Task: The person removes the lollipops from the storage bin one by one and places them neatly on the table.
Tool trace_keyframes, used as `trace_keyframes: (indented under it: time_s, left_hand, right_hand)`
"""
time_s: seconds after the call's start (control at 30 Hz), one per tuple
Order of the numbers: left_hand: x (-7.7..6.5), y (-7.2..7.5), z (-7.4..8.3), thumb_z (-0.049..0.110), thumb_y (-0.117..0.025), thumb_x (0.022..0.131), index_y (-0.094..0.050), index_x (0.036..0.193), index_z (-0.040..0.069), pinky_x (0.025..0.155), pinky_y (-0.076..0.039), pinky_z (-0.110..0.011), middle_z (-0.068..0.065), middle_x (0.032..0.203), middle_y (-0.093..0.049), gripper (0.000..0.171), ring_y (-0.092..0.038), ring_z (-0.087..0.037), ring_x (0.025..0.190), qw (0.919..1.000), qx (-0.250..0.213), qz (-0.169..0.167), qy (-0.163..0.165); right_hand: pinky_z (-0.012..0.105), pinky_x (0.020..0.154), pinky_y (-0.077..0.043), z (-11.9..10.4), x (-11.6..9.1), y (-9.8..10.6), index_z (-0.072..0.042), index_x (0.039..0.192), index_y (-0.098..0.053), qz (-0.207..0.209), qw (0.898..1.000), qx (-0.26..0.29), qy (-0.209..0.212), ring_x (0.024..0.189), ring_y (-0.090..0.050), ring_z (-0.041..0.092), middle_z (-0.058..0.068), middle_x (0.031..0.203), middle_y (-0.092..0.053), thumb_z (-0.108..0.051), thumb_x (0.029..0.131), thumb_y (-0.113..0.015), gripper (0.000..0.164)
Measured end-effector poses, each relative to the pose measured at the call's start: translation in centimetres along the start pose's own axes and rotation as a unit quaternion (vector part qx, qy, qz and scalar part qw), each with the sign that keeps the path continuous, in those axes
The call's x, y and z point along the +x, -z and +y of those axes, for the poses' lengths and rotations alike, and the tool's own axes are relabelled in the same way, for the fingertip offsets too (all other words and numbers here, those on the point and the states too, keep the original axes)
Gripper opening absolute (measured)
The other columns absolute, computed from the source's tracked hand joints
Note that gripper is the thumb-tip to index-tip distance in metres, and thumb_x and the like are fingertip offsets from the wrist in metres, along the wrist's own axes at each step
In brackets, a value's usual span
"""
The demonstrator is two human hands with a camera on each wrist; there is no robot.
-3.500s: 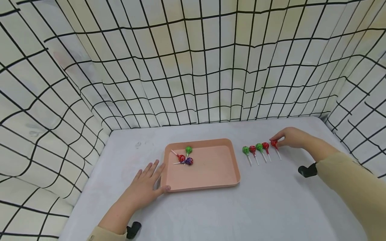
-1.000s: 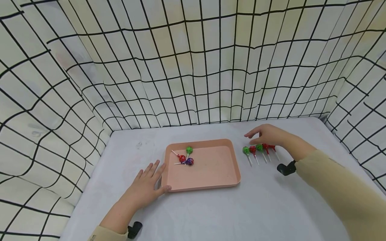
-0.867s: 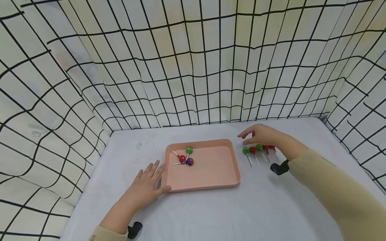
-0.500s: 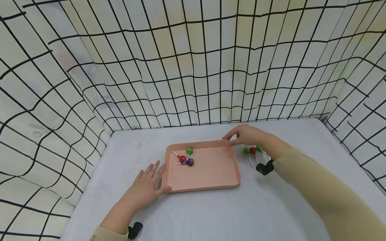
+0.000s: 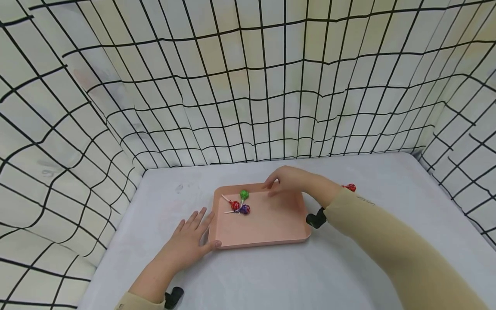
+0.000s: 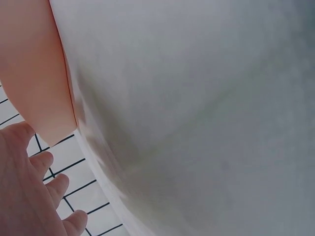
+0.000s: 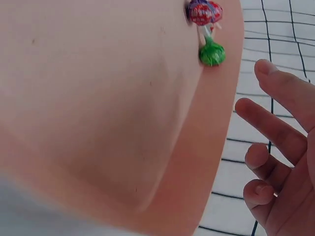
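My right hand (image 5: 290, 178) hovers above the back right part of a pink tray (image 5: 263, 230), its fingers loosely bent and holding nothing; the right wrist view shows the fingers (image 7: 270, 120) spread apart. Toward the tray's left side lie a green lollipop (image 5: 244, 195), a red lollipop (image 5: 234, 205) and a purple lollipop (image 5: 245, 209), heads close together. With fingers spread, my left hand (image 5: 184, 245) lies along the tray's left edge, thumb at the front left corner. Beyond my right sleeve, a red lollipop head (image 5: 350, 187) shows; the other lollipops of that row are hidden behind the arm.
A white cloth covers the table (image 5: 248, 275). White walls with a black grid (image 5: 263, 94) stand behind the table and at both sides. Dark devices (image 5: 315, 218) are strapped at both wrists.
My right hand has left the red lollipop at the row's right end and travelled left, without anything in it, over the row to above the tray. My left hand has stayed in place.
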State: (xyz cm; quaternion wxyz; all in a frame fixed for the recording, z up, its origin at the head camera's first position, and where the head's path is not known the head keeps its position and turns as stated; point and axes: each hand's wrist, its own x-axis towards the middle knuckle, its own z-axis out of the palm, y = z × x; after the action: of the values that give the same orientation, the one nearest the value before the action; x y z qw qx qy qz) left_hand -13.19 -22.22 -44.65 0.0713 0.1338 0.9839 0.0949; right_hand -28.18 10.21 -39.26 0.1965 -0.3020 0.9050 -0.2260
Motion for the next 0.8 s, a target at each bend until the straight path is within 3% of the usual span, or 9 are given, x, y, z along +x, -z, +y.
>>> trace_keyframes:
  time_s: [0.27, 0.47, 0.8]
  left_hand:
    - [0.0, 0.1, 0.1, 0.068, -0.055, 0.089, -0.027, 0.158, 0.015, 0.117, -0.013, -0.064, -0.013, 0.164, -0.018, 0.092, -0.017, -0.039, 0.149, 0.9999, 0.009, -0.009, 0.002]
    - [0.0, 0.3, 0.2, 0.069, -0.054, 0.089, -0.026, 0.159, 0.016, 0.117, -0.013, -0.064, -0.012, 0.165, -0.017, 0.092, -0.016, -0.038, 0.150, 0.9998, 0.014, -0.016, 0.006]
    - [0.0, 0.2, 0.0, 0.066, -0.056, 0.090, -0.026, 0.158, 0.015, 0.117, -0.013, -0.064, -0.012, 0.165, -0.017, 0.090, -0.016, -0.038, 0.150, 0.9998, 0.011, -0.016, 0.004]
  right_hand:
    - [0.032, 0.089, -0.051, -1.6, 1.9, -1.8, -0.020, 0.120, -0.075, -0.025, 0.999, 0.004, 0.048, 0.097, -0.061, 0.011, -0.007, 0.106, -0.071, -0.027, 0.090, -0.075, 0.030]
    - [0.031, 0.088, -0.050, -2.5, 3.0, -2.9, -0.026, 0.117, -0.076, -0.041, 0.998, -0.034, 0.043, 0.096, -0.059, 0.009, -0.012, 0.099, -0.067, -0.031, 0.091, -0.074, 0.026]
    - [0.026, 0.085, -0.048, -3.7, 4.3, -4.9, -0.029, 0.115, -0.076, -0.047, 0.997, -0.052, 0.035, 0.092, -0.057, 0.008, -0.014, 0.103, -0.067, -0.029, 0.087, -0.077, 0.028]
